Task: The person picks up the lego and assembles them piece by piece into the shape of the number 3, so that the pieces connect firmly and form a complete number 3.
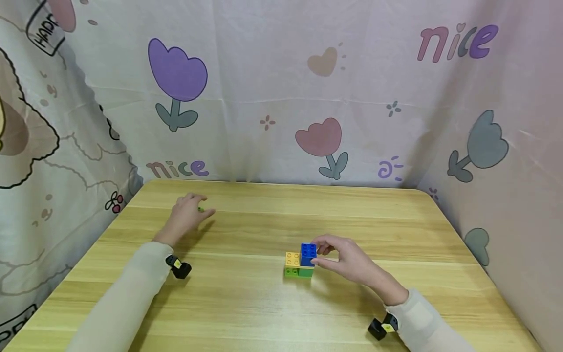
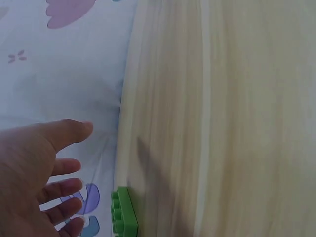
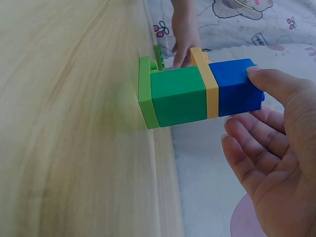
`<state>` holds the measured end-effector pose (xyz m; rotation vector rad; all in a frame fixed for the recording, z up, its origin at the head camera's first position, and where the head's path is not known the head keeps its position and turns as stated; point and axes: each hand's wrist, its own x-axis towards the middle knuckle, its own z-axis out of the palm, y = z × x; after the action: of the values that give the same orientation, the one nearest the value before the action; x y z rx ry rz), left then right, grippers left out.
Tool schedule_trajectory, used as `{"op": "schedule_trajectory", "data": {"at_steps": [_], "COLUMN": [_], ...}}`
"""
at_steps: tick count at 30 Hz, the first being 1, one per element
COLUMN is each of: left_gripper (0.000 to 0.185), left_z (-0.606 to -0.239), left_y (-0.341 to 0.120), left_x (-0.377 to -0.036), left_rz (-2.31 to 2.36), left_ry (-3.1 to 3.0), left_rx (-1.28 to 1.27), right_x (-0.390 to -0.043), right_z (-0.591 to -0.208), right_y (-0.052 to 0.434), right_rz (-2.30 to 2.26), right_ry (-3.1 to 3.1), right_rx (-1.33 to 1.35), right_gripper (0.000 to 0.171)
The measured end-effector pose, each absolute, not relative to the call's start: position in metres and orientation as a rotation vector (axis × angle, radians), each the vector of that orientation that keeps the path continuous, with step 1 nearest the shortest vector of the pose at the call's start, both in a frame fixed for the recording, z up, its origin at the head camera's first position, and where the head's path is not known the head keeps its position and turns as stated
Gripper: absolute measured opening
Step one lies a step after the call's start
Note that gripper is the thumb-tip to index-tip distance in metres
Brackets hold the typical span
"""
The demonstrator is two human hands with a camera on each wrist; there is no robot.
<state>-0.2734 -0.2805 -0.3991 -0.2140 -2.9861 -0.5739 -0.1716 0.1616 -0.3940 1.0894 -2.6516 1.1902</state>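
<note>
While right hand [image 1: 352,261] pinching blue brick [image 1: 308,253], bare table [image 1: 246,313] all round.

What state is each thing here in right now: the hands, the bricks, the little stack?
Brick stack: upright on the table, blue brick on top, yellow plate under it, green below.
Blue brick: touched by the right hand's thumb.
Right hand: fingers around the stack's top.
Loose green brick: lying flat on the table, ungripped.
Left hand: open, over the loose green brick.

Blue brick [image 1: 308,253], yellow plate [image 1: 292,259], green bricks [image 1: 299,272], floral pink curtain [image 1: 281,88]
</note>
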Motion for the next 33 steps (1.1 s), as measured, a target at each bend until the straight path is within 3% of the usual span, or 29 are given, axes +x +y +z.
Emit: {"op": "schedule_trajectory", "data": {"at_steps": [20,33], "left_gripper": [0.064,0.067], "left_z": [-0.415,-0.421], "left_y": [-0.307,-0.315], "left_x": [-0.284,-0.288], "left_rz": [-0.569,-0.58], "left_ry": [-3.112,-3.103], "left_rx": [-0.019,-0.029], "right_x": [-0.171,-0.173], "right_z": [-0.394,-0.387], "right_y": [0.163,0.164], "right_rz": [1.185,1.128], "right_ry": [-2.668,-2.707], "right_rx": [1.081,1.095], "right_gripper": [0.035,0.038]}}
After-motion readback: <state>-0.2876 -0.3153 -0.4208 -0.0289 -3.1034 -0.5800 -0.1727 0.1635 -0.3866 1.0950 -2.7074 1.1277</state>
